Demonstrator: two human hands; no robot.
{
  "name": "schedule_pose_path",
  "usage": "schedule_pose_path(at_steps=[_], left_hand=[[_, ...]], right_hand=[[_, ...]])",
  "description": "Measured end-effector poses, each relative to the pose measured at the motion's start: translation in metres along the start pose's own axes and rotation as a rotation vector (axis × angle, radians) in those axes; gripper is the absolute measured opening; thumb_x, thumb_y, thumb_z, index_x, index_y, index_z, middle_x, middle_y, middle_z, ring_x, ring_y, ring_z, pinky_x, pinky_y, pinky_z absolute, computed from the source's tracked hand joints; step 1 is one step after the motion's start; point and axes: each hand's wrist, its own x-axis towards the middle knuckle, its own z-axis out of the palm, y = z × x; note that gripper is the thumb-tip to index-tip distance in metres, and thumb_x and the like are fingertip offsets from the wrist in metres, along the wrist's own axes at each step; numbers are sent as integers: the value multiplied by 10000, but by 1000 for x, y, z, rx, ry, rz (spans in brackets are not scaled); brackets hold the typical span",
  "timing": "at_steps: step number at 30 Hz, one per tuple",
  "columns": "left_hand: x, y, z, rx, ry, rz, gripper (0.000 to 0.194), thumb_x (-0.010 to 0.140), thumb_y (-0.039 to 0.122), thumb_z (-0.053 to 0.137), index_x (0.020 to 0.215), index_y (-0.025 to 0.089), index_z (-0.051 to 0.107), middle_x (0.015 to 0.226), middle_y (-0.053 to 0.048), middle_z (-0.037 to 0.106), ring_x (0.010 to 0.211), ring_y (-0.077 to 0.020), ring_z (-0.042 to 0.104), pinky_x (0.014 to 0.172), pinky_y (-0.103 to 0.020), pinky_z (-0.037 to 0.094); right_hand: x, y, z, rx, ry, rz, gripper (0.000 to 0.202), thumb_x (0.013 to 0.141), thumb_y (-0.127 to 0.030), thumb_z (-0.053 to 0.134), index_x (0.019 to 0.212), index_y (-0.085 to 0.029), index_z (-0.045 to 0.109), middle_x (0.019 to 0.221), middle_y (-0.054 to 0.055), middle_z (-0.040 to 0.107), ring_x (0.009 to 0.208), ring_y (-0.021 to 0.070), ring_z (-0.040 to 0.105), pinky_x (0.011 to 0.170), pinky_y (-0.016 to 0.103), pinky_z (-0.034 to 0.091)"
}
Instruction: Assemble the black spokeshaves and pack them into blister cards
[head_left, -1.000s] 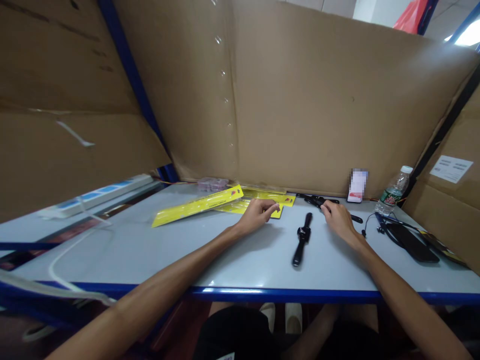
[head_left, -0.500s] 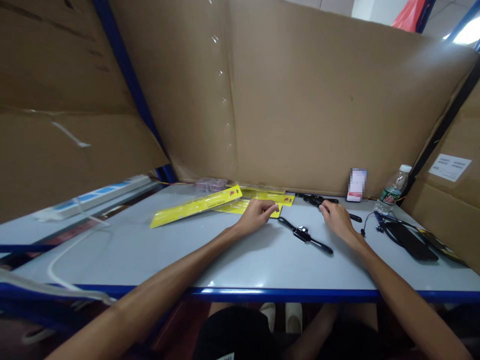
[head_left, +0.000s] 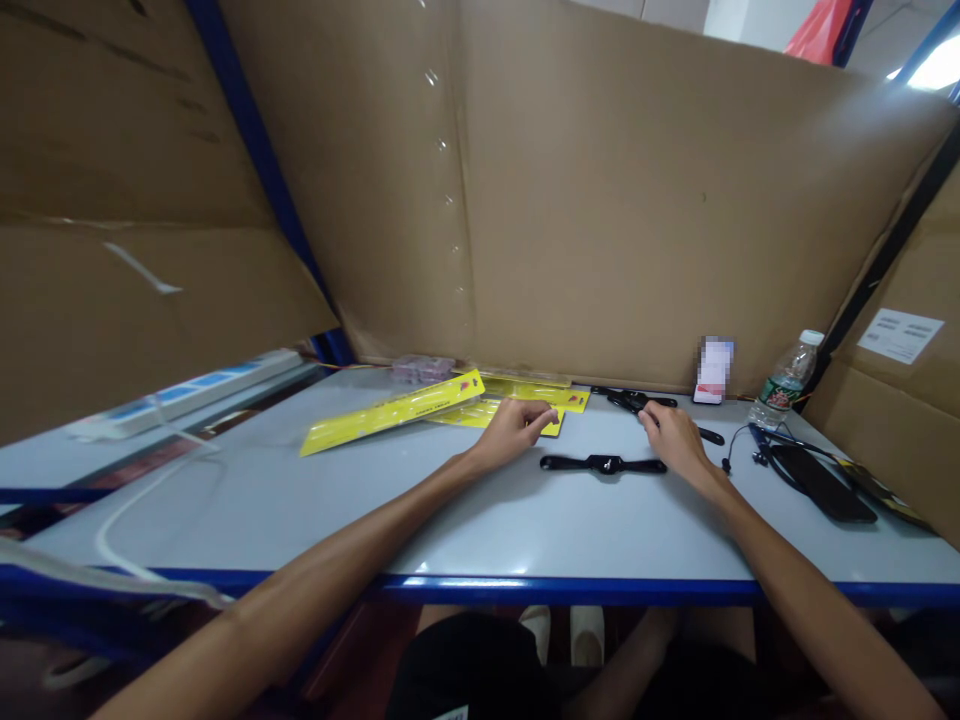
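A black spokeshave, a two-handled tool with a small body in its middle, lies crosswise between my forearms at the table's middle. Neither hand touches it. My left hand is beyond its left end, fingers curled and thumb bent towards them, with nothing seen in it. Over the yellow packaging, that hand hides part of the cards. Past the tool's right end, my right hand is likewise curled, with nothing visible in its fingers. More black spokeshaves lie behind it, partly covered by the hand.
A phone leans on the cardboard wall beside a water bottle. At the right lie earphones and a dark flat case. A power strip and white cable run along the left.
The loose spokeshave has turned from a slant to lying straight across, its left end nearer me and its right end farther off. Both hands have stayed in place.
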Motion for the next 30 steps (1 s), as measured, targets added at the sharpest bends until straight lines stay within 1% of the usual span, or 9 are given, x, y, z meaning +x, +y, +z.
schedule_pose_path(at_steps=[9,14,16,18,21,24,27,30], left_hand=[[0,-1,0,21,-10,1,462,960,449,486,689,140,698,484,44,491,502,-102,415,527,-228,295],[0,-1,0,26,-14,-6,438,959,442,496,725,145,717,473,49,492,492,-107,416,525,-232,294],[0,-2,0,36,-22,-7,432,961,439,495,736,149,722,484,43,524,493,-111,439,535,-236,311],[0,-3,0,48,-40,2,426,964,431,493,735,154,722,526,28,591,515,-118,484,559,-240,337],[1,-6,1,56,-86,31,414,972,411,490,732,164,721,609,4,671,569,-133,549,596,-251,365],[1,-8,3,53,-113,41,400,968,399,499,718,172,715,632,0,687,585,-141,567,610,-260,374],[1,-8,3,57,-113,45,403,968,406,500,713,174,710,657,-6,697,599,-143,575,615,-261,377],[1,-7,2,75,-96,59,395,967,411,504,728,178,717,747,-25,728,660,-153,596,620,-257,381]], right_hand=[[-1,-2,-2,8,-3,-5,259,1037,-319,449,995,-231,689,946,63,763,829,209,668,611,286,257],[-1,-3,-3,2,-5,0,270,1039,-328,441,1012,-235,693,948,62,763,856,216,674,611,289,258],[-1,-2,-2,0,-5,1,271,1039,-334,440,1011,-240,692,931,56,763,852,217,679,605,289,253],[-1,-1,-1,-5,-3,2,286,1042,-348,434,993,-238,694,915,56,763,839,219,682,599,291,245],[0,-1,2,-14,-1,2,356,1056,-389,410,936,-227,703,914,76,765,829,224,684,602,294,245],[0,-1,3,-17,-7,2,402,1063,-416,397,903,-223,712,917,89,767,829,224,685,609,292,258],[0,-2,2,-16,-12,8,405,1062,-420,404,895,-225,717,904,86,768,828,224,687,609,287,263],[-1,-3,1,-8,-13,8,421,1062,-420,398,865,-226,716,872,78,764,805,220,684,605,286,269]])
